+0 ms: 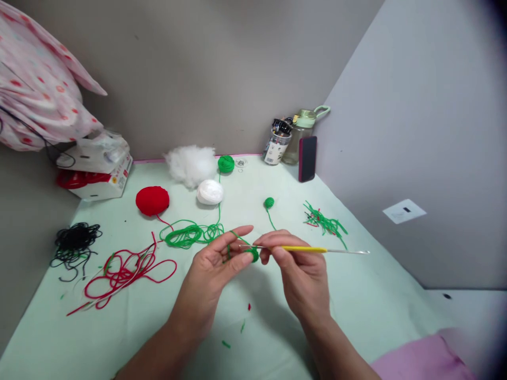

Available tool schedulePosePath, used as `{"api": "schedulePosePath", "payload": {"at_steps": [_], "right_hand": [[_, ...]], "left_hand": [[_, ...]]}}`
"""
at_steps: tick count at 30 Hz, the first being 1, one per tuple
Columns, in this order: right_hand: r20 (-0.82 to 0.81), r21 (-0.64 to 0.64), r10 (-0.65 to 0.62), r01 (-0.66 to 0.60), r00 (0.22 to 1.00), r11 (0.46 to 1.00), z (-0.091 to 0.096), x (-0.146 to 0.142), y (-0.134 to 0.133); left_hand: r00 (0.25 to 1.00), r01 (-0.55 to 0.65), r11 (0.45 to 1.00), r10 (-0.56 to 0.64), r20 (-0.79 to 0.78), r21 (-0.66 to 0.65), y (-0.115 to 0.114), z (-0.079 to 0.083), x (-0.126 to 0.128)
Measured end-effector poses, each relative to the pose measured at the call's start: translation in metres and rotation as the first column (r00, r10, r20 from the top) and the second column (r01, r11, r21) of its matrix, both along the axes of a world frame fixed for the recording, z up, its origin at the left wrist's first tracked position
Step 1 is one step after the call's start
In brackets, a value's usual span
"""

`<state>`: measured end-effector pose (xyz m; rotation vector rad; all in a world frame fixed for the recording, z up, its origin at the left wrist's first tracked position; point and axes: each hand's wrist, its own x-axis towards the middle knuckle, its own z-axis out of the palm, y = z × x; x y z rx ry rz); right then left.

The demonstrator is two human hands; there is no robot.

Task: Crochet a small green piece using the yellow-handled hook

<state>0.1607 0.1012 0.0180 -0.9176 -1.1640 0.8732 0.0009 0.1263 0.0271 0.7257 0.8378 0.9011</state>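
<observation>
No readable words, brands or numbers in view. Pen cup [276, 146], beyond the right fingers [282, 256]: white label [273, 151] with small dark marks and barcode-like stripes near its lower edge, too small to make out. White box [119, 186], well left of the left fingers [239, 262] and farther back: reddish print [123, 177] plus small orange mark [114, 180] on its side; characters too blurred to resolve.

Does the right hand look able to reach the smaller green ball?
Likely yes: only a green strand shows between the right hand and the smaller green ball, though the held yellow-handled crochet hook may hamper grasping.
</observation>
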Motion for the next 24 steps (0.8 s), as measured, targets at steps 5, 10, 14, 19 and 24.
{"api": "schedulePosePath", "payload": {"at_steps": [5,10,14,19,24], "right_hand": [[-0.186,-0.1,0.034,-0.053,0.982,0.994,0.0005,0.0028,0.0004],[-0.251,-0.103,0.073,-0.101,0.965,0.99,0.005,0.0033,0.0009],[-0.135,-0.058,0.06,-0.069,0.989,0.996,0.0052,0.0044,-0.0031],[0.064,0.062,-0.012,0.008,0.998,0.998,0.0051,0.0037,-0.0075],[-0.137,-0.067,0.064,-0.073,0.988,0.995,0.0022,0.0049,-0.0021]], "left_hand": [[1.0,0.015,1.0,-0.015,-0.005,0.002,0.0025,0.0015,-0.0024],[1.0,0.022,1.0,-0.022,0.004,-0.008,0.0042,0.0074,-0.0021],[1.0,0.01,1.0,-0.01,-0.015,0.017,0.0042,0.0071,-0.0027],[0.999,-0.007,0.998,0.01,-0.043,0.068,0.0017,0.0028,-0.0047],[1.0,0.011,0.999,-0.012,0.02,0.047,0.0006,0.0046,-0.0032]]}}
